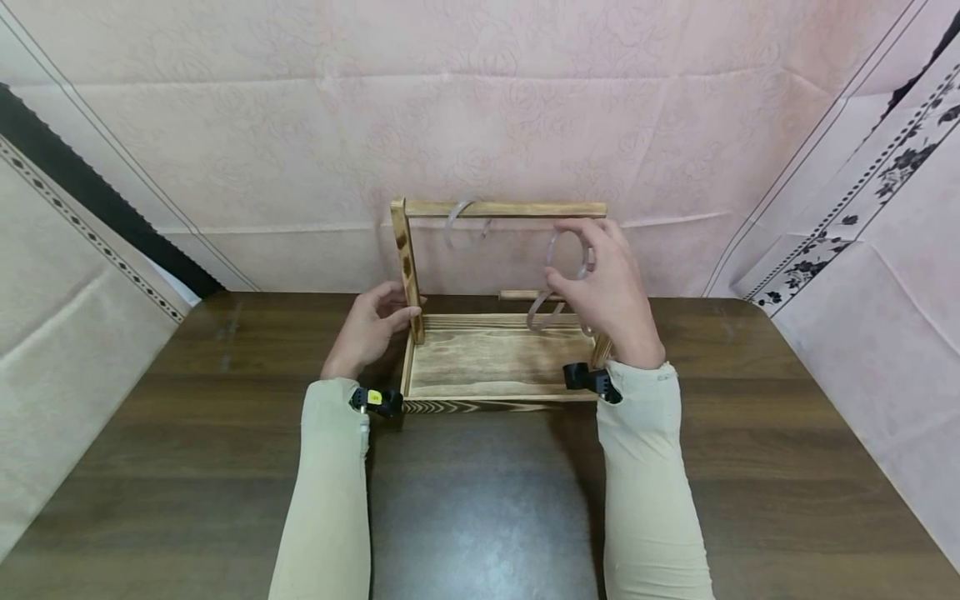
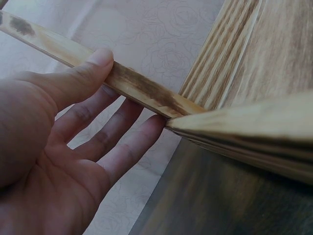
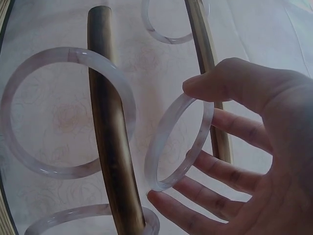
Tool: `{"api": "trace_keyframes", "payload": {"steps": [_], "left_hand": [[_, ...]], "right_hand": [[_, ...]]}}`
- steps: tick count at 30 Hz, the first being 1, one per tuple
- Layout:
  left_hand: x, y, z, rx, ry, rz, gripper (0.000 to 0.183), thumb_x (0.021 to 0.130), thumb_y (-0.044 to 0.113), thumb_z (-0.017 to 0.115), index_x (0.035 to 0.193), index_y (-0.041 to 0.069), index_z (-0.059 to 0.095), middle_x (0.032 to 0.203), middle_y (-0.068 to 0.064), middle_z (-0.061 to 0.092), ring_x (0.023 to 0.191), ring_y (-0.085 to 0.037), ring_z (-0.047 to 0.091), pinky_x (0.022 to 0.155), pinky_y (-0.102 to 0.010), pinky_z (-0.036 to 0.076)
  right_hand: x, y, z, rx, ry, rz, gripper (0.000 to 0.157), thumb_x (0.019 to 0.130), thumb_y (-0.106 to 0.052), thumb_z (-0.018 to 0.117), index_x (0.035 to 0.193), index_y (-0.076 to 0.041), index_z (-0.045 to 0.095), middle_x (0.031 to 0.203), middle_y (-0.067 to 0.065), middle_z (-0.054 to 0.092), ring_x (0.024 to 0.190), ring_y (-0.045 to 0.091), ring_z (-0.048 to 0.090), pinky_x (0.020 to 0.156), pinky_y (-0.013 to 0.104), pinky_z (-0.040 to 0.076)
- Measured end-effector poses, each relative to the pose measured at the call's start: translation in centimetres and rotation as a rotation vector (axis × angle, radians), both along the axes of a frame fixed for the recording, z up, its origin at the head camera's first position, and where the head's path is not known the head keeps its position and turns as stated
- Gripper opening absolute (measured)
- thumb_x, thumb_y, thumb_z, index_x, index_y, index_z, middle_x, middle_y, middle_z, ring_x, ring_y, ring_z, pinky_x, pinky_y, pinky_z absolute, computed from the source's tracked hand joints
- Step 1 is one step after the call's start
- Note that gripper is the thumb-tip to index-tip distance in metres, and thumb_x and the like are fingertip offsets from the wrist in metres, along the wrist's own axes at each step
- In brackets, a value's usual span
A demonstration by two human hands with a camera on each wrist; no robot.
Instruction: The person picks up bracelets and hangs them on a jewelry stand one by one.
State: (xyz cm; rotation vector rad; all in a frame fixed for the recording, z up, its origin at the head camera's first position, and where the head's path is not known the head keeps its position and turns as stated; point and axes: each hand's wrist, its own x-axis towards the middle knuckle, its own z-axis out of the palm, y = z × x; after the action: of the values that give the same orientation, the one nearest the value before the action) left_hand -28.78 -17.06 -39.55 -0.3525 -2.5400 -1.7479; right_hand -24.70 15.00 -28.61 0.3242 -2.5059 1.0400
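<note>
A small wooden display stand [image 1: 407, 258] has a shallow tray base, an upright post at the left and two horizontal rods. My left hand [image 1: 371, 327] holds the post low down, thumb [image 2: 83, 73] on one side and fingers behind. My right hand [image 1: 611, 279] pinches a pale translucent bangle [image 3: 159, 142] between thumb and fingers, just below the upper rod [image 1: 525, 209]. One bangle [image 1: 452, 223] hangs on that rod. Around the lower rod [image 3: 111, 132] are a bangle [image 3: 12, 107] and another [image 3: 68, 214] partly cut off.
The stand's tray [image 1: 487, 358] sits on a dark brown wooden table [image 1: 187, 458]. Behind it hangs a pale patterned cloth [image 1: 480, 125], with floral-bordered cloth [image 1: 885, 275] at the right. A black camera is strapped to each wrist.
</note>
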Motion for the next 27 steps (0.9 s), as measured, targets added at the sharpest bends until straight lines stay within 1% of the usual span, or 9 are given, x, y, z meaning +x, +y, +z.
{"api": "trace_keyframes", "payload": {"steps": [6,9,14,18,27], "left_hand": [[0.0,0.0,0.0,0.0,-0.003,0.0,0.031,0.101,0.018,0.065,0.13,0.009,0.063,0.132,-0.015,0.067,0.114,-0.029,0.064,0.103,-0.047,0.056],[0.0,0.0,0.1,0.001,-0.007,-0.005,0.032,0.101,0.017,0.065,0.131,0.007,0.062,0.132,-0.016,0.067,0.115,-0.03,0.063,0.103,-0.047,0.055],[0.0,0.0,0.1,0.007,-0.013,-0.006,0.035,0.101,0.016,0.065,0.133,0.003,0.06,0.132,-0.015,0.067,0.116,-0.031,0.063,0.104,-0.046,0.055],[0.1,0.1,0.2,0.007,-0.014,-0.005,0.036,0.101,0.016,0.065,0.134,0.003,0.06,0.132,-0.015,0.067,0.117,-0.031,0.063,0.104,-0.046,0.055],[0.1,0.0,0.1,-0.01,-0.011,-0.002,0.038,0.101,0.017,0.065,0.135,0.002,0.059,0.132,-0.016,0.066,0.116,-0.031,0.063,0.103,-0.046,0.056]], "right_hand": [[0.0,0.3,0.1,-0.008,-0.02,-0.01,0.054,0.087,-0.016,0.078,0.137,-0.019,0.061,0.135,0.011,0.052,0.111,0.032,0.047,0.088,0.042,0.04],[0.0,0.6,0.1,-0.015,-0.036,-0.022,0.054,0.087,-0.016,0.079,0.138,-0.019,0.061,0.138,0.012,0.051,0.113,0.031,0.047,0.09,0.043,0.041],[0.0,1.0,0.1,-0.016,-0.046,-0.045,0.054,0.087,-0.017,0.078,0.139,-0.019,0.06,0.138,0.013,0.05,0.113,0.03,0.047,0.087,0.041,0.04],[0.0,1.3,0.1,-0.018,-0.036,-0.055,0.054,0.087,-0.017,0.077,0.139,-0.019,0.06,0.137,0.013,0.05,0.112,0.031,0.047,0.084,0.039,0.039],[0.1,1.7,0.2,-0.024,-0.026,-0.062,0.055,0.087,-0.015,0.077,0.139,-0.017,0.06,0.136,0.013,0.051,0.11,0.03,0.047,0.084,0.038,0.04]]}}
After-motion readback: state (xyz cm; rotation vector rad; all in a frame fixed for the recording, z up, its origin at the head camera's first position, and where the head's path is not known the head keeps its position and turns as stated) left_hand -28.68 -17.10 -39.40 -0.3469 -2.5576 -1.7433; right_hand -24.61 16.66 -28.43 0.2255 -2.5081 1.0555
